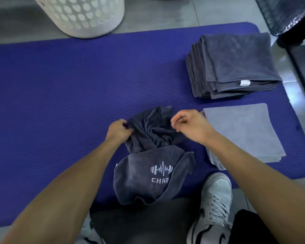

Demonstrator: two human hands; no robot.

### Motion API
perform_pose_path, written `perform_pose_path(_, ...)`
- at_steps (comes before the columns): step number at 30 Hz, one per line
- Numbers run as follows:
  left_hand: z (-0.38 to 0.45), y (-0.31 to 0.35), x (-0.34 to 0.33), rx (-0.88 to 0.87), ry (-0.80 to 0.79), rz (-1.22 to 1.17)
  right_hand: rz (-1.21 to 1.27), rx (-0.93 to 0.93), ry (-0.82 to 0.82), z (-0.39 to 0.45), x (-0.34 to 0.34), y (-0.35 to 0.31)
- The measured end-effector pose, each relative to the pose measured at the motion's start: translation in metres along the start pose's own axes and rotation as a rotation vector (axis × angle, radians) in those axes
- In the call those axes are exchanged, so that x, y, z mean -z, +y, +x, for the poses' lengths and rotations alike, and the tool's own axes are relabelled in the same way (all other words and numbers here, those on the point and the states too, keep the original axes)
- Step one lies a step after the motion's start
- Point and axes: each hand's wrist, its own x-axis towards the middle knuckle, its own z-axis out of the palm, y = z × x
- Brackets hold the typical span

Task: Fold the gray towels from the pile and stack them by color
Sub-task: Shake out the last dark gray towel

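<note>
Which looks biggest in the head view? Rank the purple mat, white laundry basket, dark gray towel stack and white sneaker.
1. Purple mat
2. White laundry basket, cut off by frame
3. Dark gray towel stack, similar; unsure
4. White sneaker

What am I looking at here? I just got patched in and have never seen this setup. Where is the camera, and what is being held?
There is no machine: a person works with bare hands, and the single picture comes from a camera worn on their head, looking forward and down.

The left hand grips the edge of a crumpled dark gray towel with a printed dumbbell logo. The right hand is at the towel's other side, its fingers curled; whether they pinch cloth is hard to tell.

All of it lies on a purple mat. To the right are a stack of folded dark gray towels and, nearer, folded light gray towels. A white laundry basket stands behind the mat.
</note>
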Motion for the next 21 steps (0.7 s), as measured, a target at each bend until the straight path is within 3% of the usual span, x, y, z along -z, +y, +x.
perform_pose_path(3,-0.003,-0.002,0.020,-0.059,-0.015,0.034,-0.020,0.006,-0.022,-0.003,-0.006,-0.001)
perform_pose_path(10,-0.087,0.043,0.110,-0.474,-0.145,0.221,-0.049,0.112,0.019,-0.037,-0.004,-0.047)
perform_pose_path(15,-0.178,0.077,0.158,-0.709,-0.065,0.309,-0.145,0.289,-0.024,-0.078,0.013,-0.102)
perform_pose_path(21,-0.262,0.090,0.203,-0.914,0.119,0.135,-0.362,0.455,-0.126,-0.129,0.036,-0.147)
